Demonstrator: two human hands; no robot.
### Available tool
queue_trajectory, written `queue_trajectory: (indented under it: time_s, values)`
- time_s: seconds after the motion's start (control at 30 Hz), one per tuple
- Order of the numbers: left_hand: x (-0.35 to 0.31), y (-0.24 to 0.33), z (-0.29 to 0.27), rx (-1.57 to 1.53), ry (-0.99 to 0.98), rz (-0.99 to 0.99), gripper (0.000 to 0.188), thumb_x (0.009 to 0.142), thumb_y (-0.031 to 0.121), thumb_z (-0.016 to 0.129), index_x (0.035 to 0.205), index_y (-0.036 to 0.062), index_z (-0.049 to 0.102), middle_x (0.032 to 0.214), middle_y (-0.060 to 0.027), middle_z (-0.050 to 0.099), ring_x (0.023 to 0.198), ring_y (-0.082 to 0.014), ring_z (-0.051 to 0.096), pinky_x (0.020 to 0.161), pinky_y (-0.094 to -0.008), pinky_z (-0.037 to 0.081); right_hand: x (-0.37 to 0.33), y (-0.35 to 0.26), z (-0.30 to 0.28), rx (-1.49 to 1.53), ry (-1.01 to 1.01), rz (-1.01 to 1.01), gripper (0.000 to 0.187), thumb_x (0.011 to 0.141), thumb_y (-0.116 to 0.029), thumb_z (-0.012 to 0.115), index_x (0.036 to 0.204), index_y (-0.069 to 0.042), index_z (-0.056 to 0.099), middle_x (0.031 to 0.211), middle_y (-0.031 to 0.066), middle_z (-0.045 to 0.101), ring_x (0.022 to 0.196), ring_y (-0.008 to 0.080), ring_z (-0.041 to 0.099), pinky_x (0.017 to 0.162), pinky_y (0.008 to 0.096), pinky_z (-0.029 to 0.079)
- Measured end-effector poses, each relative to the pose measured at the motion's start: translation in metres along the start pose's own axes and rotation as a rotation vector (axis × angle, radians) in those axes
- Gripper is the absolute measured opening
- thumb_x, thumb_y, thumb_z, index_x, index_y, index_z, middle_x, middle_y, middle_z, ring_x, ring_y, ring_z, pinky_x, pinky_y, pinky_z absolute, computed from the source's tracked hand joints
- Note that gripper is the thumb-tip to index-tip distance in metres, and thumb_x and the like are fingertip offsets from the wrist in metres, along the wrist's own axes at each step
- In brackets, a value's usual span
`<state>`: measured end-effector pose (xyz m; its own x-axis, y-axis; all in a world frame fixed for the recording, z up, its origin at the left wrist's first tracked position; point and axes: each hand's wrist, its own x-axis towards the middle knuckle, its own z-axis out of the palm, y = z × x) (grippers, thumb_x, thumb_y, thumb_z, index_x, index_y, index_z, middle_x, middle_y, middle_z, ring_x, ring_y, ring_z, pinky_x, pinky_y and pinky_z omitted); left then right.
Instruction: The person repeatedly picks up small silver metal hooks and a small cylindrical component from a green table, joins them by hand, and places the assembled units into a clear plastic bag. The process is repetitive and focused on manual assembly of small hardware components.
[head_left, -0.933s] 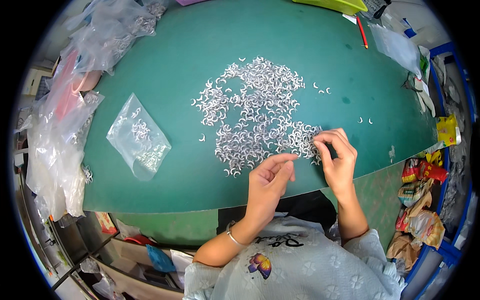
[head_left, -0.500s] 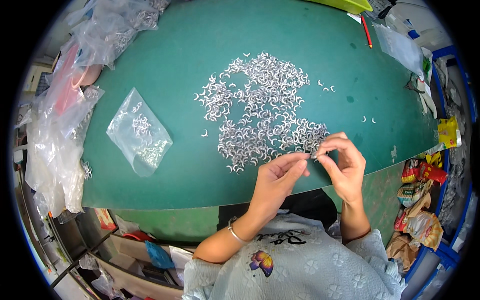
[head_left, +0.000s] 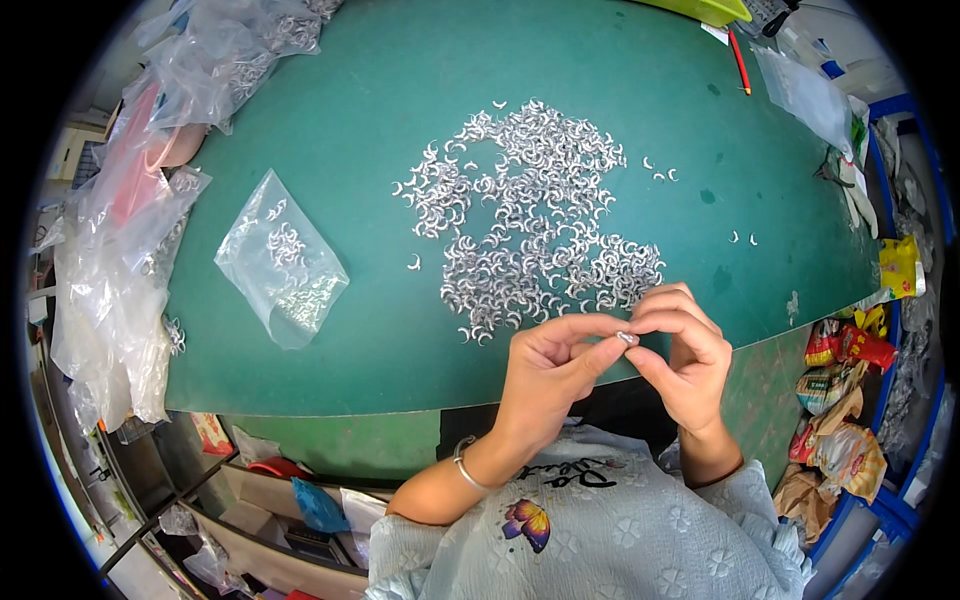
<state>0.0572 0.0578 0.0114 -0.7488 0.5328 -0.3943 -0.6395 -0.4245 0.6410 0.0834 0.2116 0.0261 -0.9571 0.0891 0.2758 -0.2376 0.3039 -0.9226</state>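
Observation:
Near the table's front edge my left hand pinches a small silvery metal piece between thumb and index finger. My right hand meets it there, its curled index finger and thumb closed about the same piece. The fingers partly cover it, so its full shape is hidden. Just beyond my fingertips a wide pile of small crescent-shaped metal pieces spreads over the green table. To the left lies a clear plastic bag with some crescents in it.
Large clear bags with metal pieces crowd the left edge, beside a pink container. A few loose crescents lie right of the pile. At the far right are a red pen, a flat plastic bag and a yellow-green tray.
My hands have come together and moved slightly toward me from the pile's edge. The silvery piece now shows between my fingertips. The view has shifted a little.

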Motion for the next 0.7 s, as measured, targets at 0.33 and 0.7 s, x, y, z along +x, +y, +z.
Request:
queue_trajectory:
  time_s: [0.33,0.7]
  values:
    - [-0.0017,-0.0034,0.0029,0.004,-0.057,0.129,0.013,0.081,-0.001,0.061,0.094,-0.0019,0.063,0.094,-0.0033,0.056,0.054,0.0019,0.038,0.043,-0.0145,0.026,-0.0017,-0.0107,0.004,-0.23,0.097,-0.183,0.019,0.061,0.004,0.07,0.079,0.001,0.063,0.078,0.0095,0.06,0.074,0.0238,0.053,0.066,0.0325,0.042]
    - [-0.0102,0.0003,0.0063,0.169,0.012,0.233,0.018,0.079,-0.006,0.061,0.096,-0.0032,0.062,0.088,-0.0019,0.057,0.053,0.0028,0.037,0.045,-0.0142,0.026,-0.0017,-0.0113,0.0027,-0.276,0.074,-0.255,0.022,0.06,0.004,0.07,0.08,-0.001,0.062,0.077,0.0084,0.06,0.073,0.0235,0.053,0.066,0.0327,0.041]
